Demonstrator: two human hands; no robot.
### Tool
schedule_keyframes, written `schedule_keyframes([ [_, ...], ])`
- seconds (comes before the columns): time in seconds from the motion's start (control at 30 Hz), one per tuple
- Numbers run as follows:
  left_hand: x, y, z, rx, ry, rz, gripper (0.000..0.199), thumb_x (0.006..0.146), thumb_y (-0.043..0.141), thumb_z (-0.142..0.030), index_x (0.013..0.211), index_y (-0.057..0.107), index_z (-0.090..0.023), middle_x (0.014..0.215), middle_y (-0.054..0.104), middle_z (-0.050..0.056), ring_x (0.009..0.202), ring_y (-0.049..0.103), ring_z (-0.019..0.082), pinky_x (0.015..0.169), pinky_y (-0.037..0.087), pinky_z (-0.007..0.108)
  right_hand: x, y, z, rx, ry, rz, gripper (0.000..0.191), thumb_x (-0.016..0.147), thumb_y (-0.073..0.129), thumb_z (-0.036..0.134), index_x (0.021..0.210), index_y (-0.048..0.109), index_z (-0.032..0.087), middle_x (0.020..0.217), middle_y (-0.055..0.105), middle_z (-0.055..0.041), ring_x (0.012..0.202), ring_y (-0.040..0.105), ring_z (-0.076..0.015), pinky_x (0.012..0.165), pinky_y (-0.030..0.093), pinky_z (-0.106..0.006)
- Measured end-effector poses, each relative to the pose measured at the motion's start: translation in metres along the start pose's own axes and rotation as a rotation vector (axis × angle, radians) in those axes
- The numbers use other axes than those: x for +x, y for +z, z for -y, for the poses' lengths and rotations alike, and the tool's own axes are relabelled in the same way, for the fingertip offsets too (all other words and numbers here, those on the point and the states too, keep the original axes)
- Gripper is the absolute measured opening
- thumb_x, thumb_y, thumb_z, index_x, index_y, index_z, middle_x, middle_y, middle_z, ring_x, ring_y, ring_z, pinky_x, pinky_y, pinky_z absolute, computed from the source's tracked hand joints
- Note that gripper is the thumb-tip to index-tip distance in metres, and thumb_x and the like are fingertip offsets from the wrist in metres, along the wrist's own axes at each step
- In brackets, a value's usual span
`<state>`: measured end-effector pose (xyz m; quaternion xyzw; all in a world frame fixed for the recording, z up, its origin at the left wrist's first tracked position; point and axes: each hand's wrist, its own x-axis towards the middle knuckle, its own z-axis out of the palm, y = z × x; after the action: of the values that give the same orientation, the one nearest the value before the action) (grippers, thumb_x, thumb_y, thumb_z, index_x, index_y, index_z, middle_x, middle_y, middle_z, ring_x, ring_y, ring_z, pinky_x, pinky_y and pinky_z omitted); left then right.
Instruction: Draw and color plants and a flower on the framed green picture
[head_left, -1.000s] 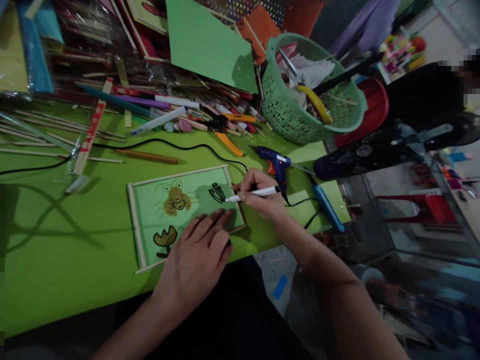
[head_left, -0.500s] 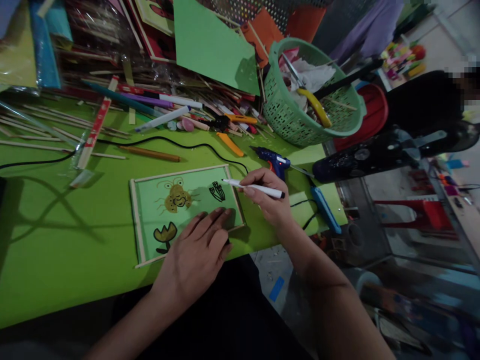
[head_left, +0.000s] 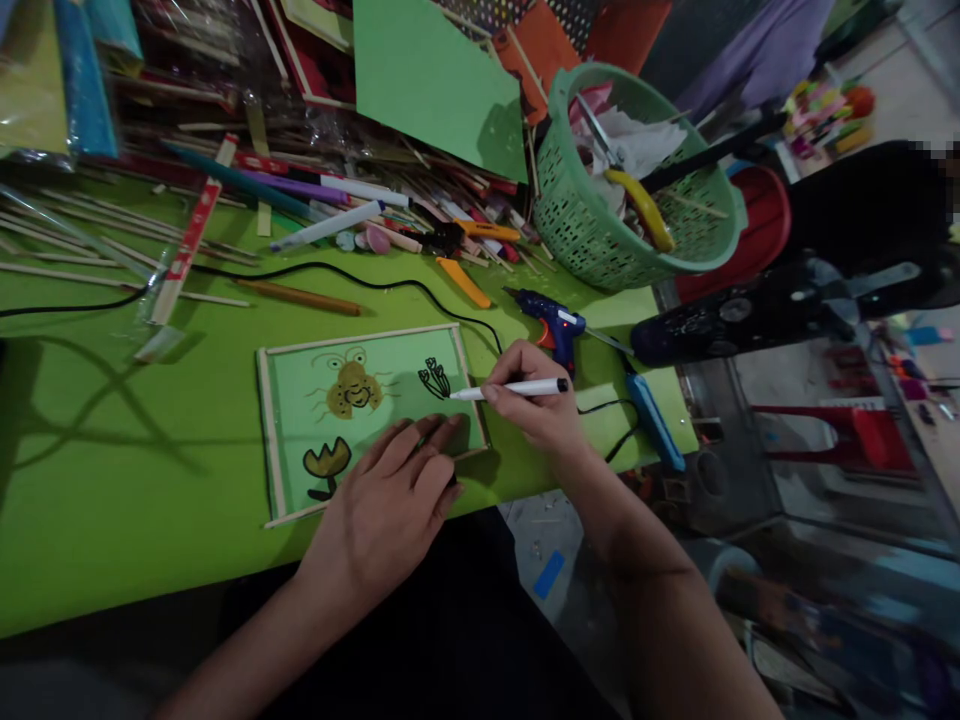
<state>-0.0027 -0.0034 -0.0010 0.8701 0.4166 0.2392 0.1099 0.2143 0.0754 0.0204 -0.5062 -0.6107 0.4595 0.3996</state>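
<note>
On the left of the green table (head_left: pixel 112 520), thin sticks (head_left: pixel 56 225) are scattered. A red and white strip (head_left: pixel 193 235) is laid on a slant beside them, with a black cord (head_left: pixel 405 283) strung past it. Below the cord, 1 brown pen (head_left: pixel 300 296) is set down.

In the middle, near the table's front edge, the green picture (head_left: pixel 397 365) is laid flat, edged with thin sticks. On it, 1 big flower (head_left: pixel 326 460) is drawn at the lower left, with 1 brown bug (head_left: pixel 352 392) above it. The picture's lower edge is partly covered by the left hand (head_left: pixel 390 500); its grip is let go, and its fingers are spread on the paper.

A bunch of small black flowers (head_left: pixel 433 378) is drawn near the right end. The white marker (head_left: pixel 534 386) is pinched in the right hand (head_left: pixel 536 415), with its tip pointed at the stems; whether the paper is touched cannot be told.

Just above this hand, a blue glue gun (head_left: pixel 555 318) is laid down. Farther right, a green basket (head_left: pixel 585 200) is filled with odds and ends.
</note>
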Motion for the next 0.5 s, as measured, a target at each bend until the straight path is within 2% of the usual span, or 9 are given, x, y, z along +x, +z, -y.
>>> schedule_keyframes([
  [0.5,0.0008,-0.0010,-0.0001,-0.039,-0.002,-0.007,0.013,0.107,0.054,-0.017,0.103,0.065,-0.021,0.142,0.076,0.013,0.134,0.069,0.030,0.115,0.059,0.052,-0.0006,-0.0005,-0.0027,-0.044,0.032,0.017,0.016,0.087,0.079,0.032,0.080,0.066,0.024,0.071,0.061,0.0036,0.061,0.048,-0.0133,0.056,0.034,-0.029],
])
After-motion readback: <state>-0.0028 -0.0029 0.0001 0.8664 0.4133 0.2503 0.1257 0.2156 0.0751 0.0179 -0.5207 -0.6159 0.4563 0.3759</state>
